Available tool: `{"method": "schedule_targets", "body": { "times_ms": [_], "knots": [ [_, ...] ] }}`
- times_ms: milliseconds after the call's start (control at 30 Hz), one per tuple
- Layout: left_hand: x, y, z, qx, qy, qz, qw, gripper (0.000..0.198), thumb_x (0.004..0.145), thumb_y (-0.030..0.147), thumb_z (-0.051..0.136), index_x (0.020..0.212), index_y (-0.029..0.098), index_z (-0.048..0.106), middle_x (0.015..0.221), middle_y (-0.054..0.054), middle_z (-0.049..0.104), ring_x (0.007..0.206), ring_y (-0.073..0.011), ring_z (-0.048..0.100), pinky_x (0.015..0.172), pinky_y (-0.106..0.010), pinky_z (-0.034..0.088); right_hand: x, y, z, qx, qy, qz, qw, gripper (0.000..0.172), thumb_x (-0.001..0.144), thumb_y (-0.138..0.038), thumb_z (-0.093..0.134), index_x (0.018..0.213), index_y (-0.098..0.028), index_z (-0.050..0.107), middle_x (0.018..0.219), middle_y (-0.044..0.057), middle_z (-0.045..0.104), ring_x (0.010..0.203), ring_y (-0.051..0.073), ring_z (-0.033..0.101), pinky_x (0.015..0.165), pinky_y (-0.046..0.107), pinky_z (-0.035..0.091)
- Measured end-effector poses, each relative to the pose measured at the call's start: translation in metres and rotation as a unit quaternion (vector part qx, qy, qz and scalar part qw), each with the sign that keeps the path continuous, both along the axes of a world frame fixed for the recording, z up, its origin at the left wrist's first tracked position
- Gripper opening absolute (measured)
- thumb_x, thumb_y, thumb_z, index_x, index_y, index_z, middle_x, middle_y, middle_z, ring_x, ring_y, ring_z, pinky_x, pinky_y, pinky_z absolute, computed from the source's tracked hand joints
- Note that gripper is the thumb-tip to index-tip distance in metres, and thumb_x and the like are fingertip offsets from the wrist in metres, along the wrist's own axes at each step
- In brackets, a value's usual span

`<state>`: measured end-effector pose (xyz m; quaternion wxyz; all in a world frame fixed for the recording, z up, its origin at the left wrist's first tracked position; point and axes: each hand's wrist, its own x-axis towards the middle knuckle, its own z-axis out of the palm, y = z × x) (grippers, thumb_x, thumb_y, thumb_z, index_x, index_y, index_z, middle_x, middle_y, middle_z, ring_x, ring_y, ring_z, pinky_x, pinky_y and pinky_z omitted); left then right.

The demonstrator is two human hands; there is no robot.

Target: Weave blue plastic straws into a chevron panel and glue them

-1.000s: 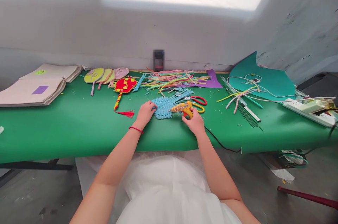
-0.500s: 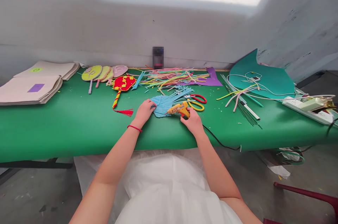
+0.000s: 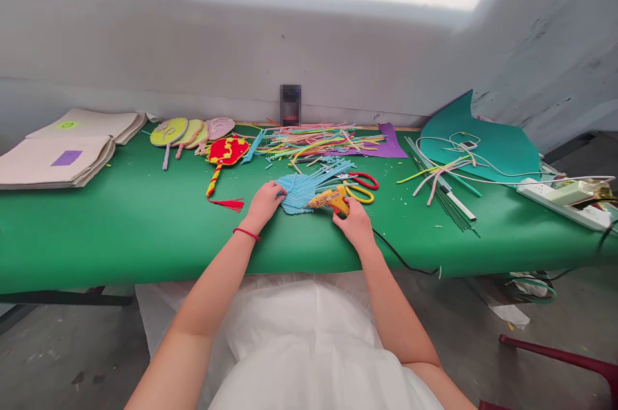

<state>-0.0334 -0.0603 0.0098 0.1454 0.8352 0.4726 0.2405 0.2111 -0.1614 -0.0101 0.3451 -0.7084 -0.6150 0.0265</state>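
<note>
A fan-shaped piece of light blue pipe cleaners (image 3: 300, 190) lies on the green table in front of me. My left hand (image 3: 267, 201) pinches its left edge between thumb and fingers. In my right hand (image 3: 356, 223) is a yellow hot glue gun (image 3: 333, 199), its handle wrapped by the fingers. The nozzle points left and sits at the lower right of the blue piece; whether it touches cannot be told. Just behind the glue gun lie scissors (image 3: 363, 188) with red and yellow handles, their blades partly hidden under blue strips.
Loose coloured pipe cleaners (image 3: 313, 139) are heaped at the back. A red fan (image 3: 228, 150) with a tassel and several pale fans (image 3: 168, 133) lie left, beside stacked cardboard (image 3: 48, 162). Right are a white cable (image 3: 487, 177), a power strip (image 3: 555, 201) and the gun's black cord (image 3: 400, 260).
My right hand and the glue gun have shifted very slightly to the right. My left hand stays at the edge of the blue piece.
</note>
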Motion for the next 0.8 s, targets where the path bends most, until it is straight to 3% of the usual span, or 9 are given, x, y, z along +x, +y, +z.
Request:
{"method": "schedule_targets", "body": {
  "times_ms": [233, 800],
  "knots": [
    [0.0, -0.001, 0.001, -0.003, -0.008, 0.001, 1.0, 0.015, 0.084, 0.015, 0.053, 0.091, 0.021, 0.064, 0.097, -0.006, 0.059, 0.096, -0.0216, 0.056, 0.08, -0.032, 0.045, 0.005, 0.0, -0.006, 0.015, 0.001, -0.006, 1.0, 0.033, 0.074, -0.031, 0.055, 0.105, -0.018, 0.052, 0.101, 0.011, 0.061, 0.095, 0.027, 0.057, 0.079, 0.039, 0.048],
    [0.0, 0.001, -0.002, -0.006, -0.023, 0.003, 1.0, 0.015, 0.083, 0.014, 0.053, 0.09, 0.02, 0.065, 0.096, -0.005, 0.059, 0.096, -0.0206, 0.056, 0.082, -0.032, 0.046, 0.013, -0.002, -0.007, 0.043, -0.026, -0.036, 0.998, 0.031, 0.075, -0.031, 0.053, 0.103, -0.018, 0.05, 0.098, 0.011, 0.061, 0.091, 0.026, 0.057, 0.075, 0.037, 0.048]
  ]
}}
